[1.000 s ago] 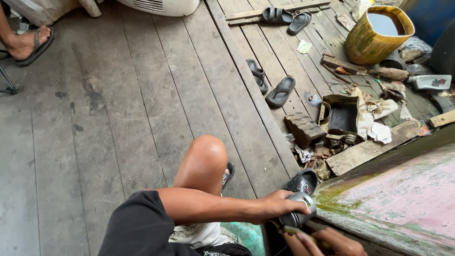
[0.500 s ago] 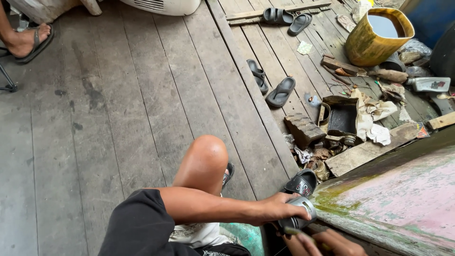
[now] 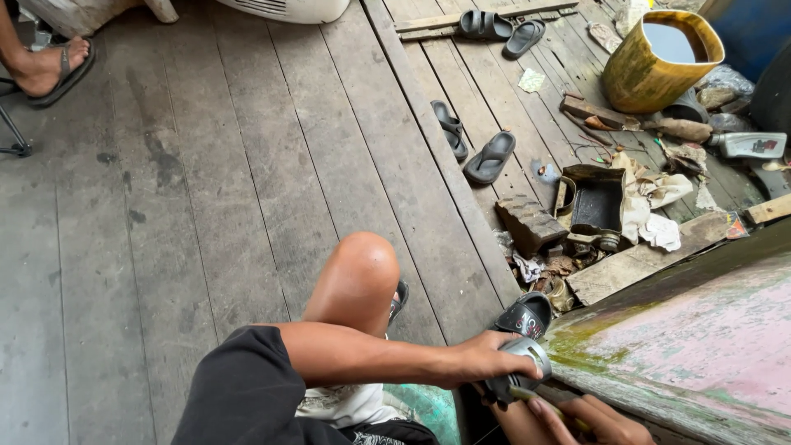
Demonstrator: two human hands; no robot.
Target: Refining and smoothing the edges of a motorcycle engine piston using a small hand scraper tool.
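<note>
My left hand [image 3: 484, 364] is wrapped over the top of a small grey power tool [image 3: 527, 363]. The tool is pressed against the near edge of a weathered board [image 3: 700, 346] with pink and green paint. My right hand [image 3: 587, 419] sits just below the tool at the bottom edge of the view. Its fingers are closed around a thin yellowish stick [image 3: 548, 402] that runs under the tool. My bare knee [image 3: 356, 272] is raised to the left of both hands. The lower part of the right hand is cut off.
A black slipper [image 3: 523, 315] lies right behind the tool. Further off are a wooden block [image 3: 530, 222], a black tray [image 3: 595, 202], rags, two dark slippers [image 3: 490, 156], and a yellow bucket [image 3: 655, 62] of water. Another person's sandalled foot [image 3: 49, 66] rests at the far left.
Almost nothing differs. Both hands stay at the board's edge with the tool, and the view has shifted only slightly.
</note>
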